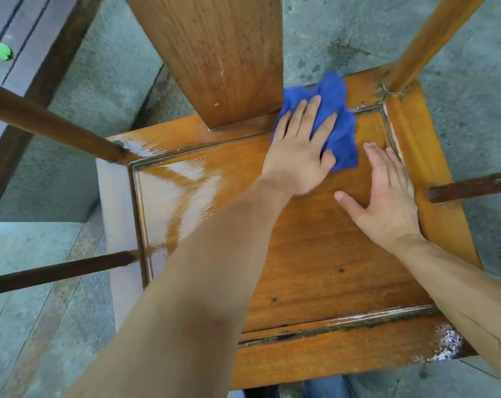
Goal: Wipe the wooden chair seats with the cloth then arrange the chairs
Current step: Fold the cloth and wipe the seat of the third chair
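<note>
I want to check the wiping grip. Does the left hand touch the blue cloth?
Touching. The head view shows the left hand lying flat on the blue cloth, its straight fingers pressing it onto the chair seat.

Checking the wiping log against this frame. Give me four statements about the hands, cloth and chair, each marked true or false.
1. The left hand presses the blue cloth onto the chair seat. True.
2. The right hand holds a second cloth. False: it lies flat on the bare seat, fingers straight.
3. The cloth sits near the seat's back edge, beside the backrest slat. True.
4. The cloth is red. False: it is blue.
</note>
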Demonstrator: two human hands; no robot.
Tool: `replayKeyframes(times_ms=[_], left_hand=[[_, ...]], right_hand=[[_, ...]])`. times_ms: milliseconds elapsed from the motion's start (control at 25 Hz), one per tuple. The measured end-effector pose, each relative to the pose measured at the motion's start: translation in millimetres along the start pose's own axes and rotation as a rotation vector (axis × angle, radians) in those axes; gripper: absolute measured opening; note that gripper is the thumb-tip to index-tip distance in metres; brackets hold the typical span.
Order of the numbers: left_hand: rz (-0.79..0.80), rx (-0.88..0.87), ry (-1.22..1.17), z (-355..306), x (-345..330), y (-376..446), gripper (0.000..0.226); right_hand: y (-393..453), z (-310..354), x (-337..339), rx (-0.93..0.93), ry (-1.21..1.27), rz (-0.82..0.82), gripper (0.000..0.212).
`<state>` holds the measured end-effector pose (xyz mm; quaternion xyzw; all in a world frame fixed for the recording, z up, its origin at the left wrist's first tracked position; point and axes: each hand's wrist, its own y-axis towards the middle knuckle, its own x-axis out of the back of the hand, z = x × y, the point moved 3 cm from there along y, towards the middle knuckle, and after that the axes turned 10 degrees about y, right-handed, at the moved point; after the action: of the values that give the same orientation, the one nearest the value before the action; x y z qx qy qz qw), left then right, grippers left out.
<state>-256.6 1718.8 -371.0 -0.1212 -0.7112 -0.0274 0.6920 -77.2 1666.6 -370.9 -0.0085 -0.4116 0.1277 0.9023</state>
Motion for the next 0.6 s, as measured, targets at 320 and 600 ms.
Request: replayKeyframes(times_ms=[320,600], left_hand=[[-0.029,0.645,0.038,167,-18,-213,0.076],[0.11,0.364,0.062,-20,-32,-330,0.07]], right_hand=[[16,26,21,0.011,-0.343,0.243,0.073],[62,49,53,0.023,-0.423,0.558,0.059]])
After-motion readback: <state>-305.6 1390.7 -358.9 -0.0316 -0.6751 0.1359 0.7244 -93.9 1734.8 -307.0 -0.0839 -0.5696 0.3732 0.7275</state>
